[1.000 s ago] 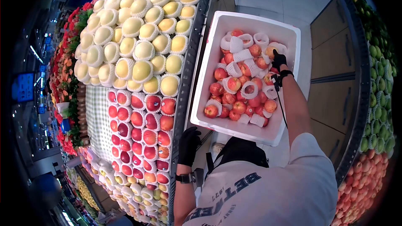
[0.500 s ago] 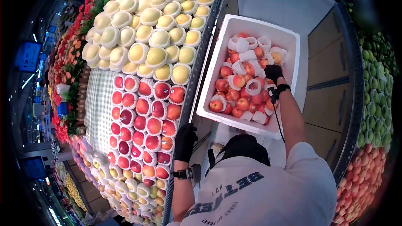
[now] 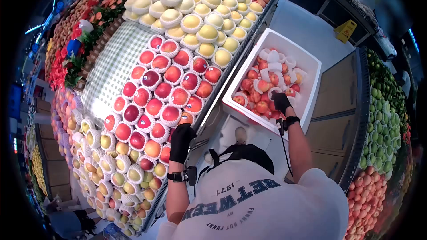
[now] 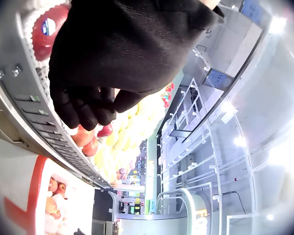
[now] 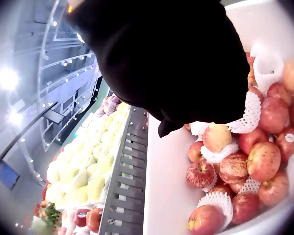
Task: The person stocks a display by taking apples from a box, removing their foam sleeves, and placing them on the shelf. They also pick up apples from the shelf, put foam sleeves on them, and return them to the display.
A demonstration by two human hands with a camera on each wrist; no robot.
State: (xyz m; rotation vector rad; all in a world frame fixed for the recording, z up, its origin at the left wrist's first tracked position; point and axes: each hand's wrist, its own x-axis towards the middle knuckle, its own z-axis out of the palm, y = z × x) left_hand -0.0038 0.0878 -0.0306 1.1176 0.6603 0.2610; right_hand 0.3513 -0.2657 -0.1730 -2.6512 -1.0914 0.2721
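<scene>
R hand point(image 3: 281, 102) is held over red apples point(image 3: 261, 106) in white foam box point(image 3: 284, 44), far R; grip hidden, can't be told. L hand point(image 3: 181, 142), fingers loosely curled, nothing visibly gripped, is held at gray display rail point(image 5: 125, 191), beside orange-red apple point(image 3: 186, 118).

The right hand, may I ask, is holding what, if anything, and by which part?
That cannot be told: the right hand is at the apples in the white box, any grip hidden from view.
</scene>
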